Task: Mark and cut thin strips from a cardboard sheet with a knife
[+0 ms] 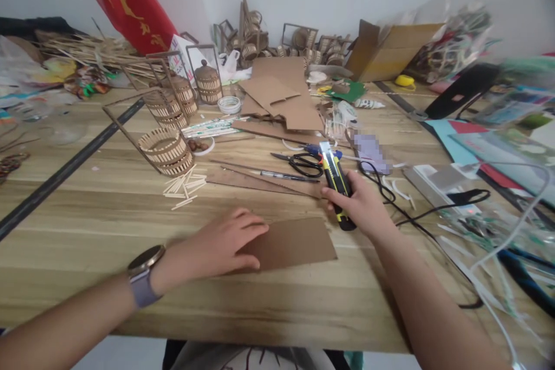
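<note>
A small brown cardboard piece (299, 243) lies flat near the table's front edge. My left hand (225, 240) rests over its left end, fingers apart, with a watch on the wrist. To the right and slightly farther back, my right hand (358, 202) is closed around a yellow and black utility knife (337, 182), its head pointing away from me. Just beyond the cardboard are long thin brown strips (260, 180) and a pen (284, 176). Black-handled scissors (306, 164) lie to the left of the knife's head.
Small stick baskets (167, 150) and loose short sticks (184, 188) are at the left. Larger cardboard sheets (299, 89) lie farther back. A phone (370, 151), black cables (416, 221) and a white power strip (433, 188) sit at the right.
</note>
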A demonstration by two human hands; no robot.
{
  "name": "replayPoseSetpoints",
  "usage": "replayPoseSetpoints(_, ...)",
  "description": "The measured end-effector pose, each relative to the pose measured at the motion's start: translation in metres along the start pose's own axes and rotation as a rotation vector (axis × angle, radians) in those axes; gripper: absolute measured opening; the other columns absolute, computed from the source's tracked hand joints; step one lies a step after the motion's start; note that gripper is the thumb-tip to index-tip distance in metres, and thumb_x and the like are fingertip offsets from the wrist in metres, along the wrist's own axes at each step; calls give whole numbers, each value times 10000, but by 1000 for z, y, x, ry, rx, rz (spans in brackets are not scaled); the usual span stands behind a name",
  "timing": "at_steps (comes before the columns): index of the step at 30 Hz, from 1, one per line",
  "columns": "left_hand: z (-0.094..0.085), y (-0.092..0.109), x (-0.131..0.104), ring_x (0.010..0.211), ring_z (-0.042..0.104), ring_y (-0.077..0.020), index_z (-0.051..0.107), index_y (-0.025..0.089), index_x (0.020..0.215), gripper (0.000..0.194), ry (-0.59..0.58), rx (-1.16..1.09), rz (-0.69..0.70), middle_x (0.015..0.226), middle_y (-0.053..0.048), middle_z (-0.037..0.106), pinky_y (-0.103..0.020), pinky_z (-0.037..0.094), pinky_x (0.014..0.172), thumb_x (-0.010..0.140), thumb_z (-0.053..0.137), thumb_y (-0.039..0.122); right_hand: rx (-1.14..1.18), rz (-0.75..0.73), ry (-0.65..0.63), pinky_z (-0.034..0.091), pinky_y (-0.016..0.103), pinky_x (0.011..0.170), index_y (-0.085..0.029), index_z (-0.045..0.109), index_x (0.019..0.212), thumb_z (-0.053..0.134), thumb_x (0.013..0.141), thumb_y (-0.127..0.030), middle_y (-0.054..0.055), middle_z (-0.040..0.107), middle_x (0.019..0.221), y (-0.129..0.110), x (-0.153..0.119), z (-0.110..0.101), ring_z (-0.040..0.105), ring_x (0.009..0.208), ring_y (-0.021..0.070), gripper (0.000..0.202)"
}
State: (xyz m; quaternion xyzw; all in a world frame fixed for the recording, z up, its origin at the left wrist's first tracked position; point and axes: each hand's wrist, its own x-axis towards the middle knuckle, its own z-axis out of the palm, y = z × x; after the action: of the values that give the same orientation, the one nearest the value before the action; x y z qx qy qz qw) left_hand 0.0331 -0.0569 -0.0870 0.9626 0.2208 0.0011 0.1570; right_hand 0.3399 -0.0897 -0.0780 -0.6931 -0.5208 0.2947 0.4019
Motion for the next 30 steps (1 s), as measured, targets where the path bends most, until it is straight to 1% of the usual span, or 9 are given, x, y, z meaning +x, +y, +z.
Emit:
replayPoseSetpoints(2,-5,-19,13,1271,553,-281,607,198,1382,457,80,24,-43,1390,-115,631,-422,450,1076,1006,609,458,-167,-89,-21,459,333,610,-234,557,928,669,724,-473,-12,621,716,2,-1,-2,608,613,201,333)
replayPoseSetpoints(4,-11,-37,25,1221,573,-306,648,162,1309,362,161,159,-168,1318,-145,657,-459,457,1054,1018,589,370,-260,-166,-131,464,328,634,-227,588,948,623,755,-422,6,654,737,2,-3,-1,620,658,210,277)
replayPoseSetpoints(6,-15,-50,34,1196,583,-334,660,137,1274,334,162,264,-241,1287,-173,658,-487,474,1020,997,608,315,-316,-214,-213,469,318,642,-224,613,1002,587,785,-380,15,682,764,4,-4,1,628,678,209,269)
replayPoseSetpoints(11,-17,-62,41,1162,598,-346,641,121,1276,333,154,337,-248,1318,-196,627,-502,495,968,995,574,286,-462,-244,-14,488,343,659,-199,611,1108,570,800,-379,84,728,879,17,0,2,660,740,253,359)
replayPoseSetpoints(14,-18,-66,43,1156,593,-326,641,139,1222,277,168,321,-245,1282,-177,639,-482,487,971,993,566,275,-511,-272,-12,504,360,671,-199,612,1133,578,819,-392,106,742,912,22,2,3,677,770,278,370)
replayPoseSetpoints(20,-31,-73,49,1056,606,-290,643,132,1119,253,111,259,-217,1123,-141,641,-408,485,942,930,625,299,-651,-222,-53,508,355,700,-207,609,1180,586,879,-417,121,752,999,19,-2,7,709,878,303,368)
replayPoseSetpoints(23,-43,-73,51,950,632,-240,653,141,1116,268,68,111,-237,1108,-123,634,-336,489,864,947,542,317,-733,-185,-23,497,348,688,-226,609,1200,624,881,-471,123,752,1090,18,-3,7,712,943,312,402)
replayPoseSetpoints(27,-63,-73,51,829,622,-203,659,181,911,329,-136,-117,-221,926,-53,680,-283,456,760,979,395,366,-833,-111,47,470,346,642,-222,613,1208,612,898,-475,137,739,1172,16,-4,7,711,959,326,400)
replayPoseSetpoints(30,-74,-76,48,681,558,-180,551,198,736,397,-260,-206,-248,740,-19,632,-273,419,659,977,356,444,-835,-89,99,461,356,630,-208,622,1204,565,922,-489,150,741,1160,14,-4,7,709,953,340,402)
